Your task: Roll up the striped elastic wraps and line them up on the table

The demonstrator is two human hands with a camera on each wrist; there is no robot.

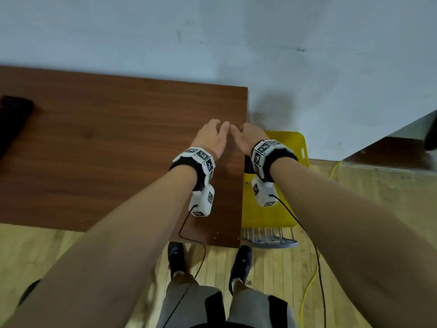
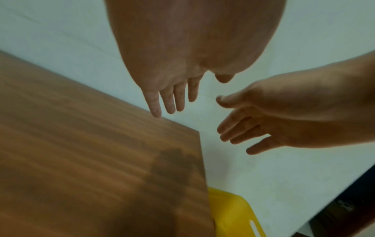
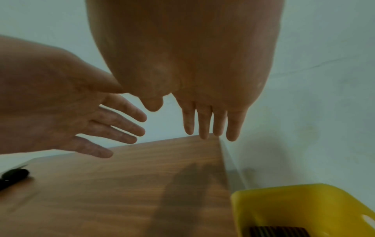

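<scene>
Both my hands hover side by side over the right end of the brown table [image 1: 94, 143], thumbs almost touching. My left hand [image 1: 212, 136] is open, its straight fingers [image 2: 172, 99] holding nothing. My right hand [image 1: 250, 136] is open too, with fingers [image 3: 207, 123] pointing down past the table's corner and nothing in them. Each wrist view also shows the other hand: the right hand [image 2: 263, 128], the left hand [image 3: 91, 125]. A dark striped wrap [image 3: 278, 230] lies in the yellow bin [image 3: 304, 202], only its top edge in view.
The yellow bin [image 1: 283, 176] stands right of the table, below my right wrist, on a metal rack [image 1: 269, 237]. A blurred black object [image 1: 11, 119] lies at the table's far left. A yellow cable [image 1: 309, 287] runs over the wooden floor. Another table [image 1: 402, 150] stands at the right.
</scene>
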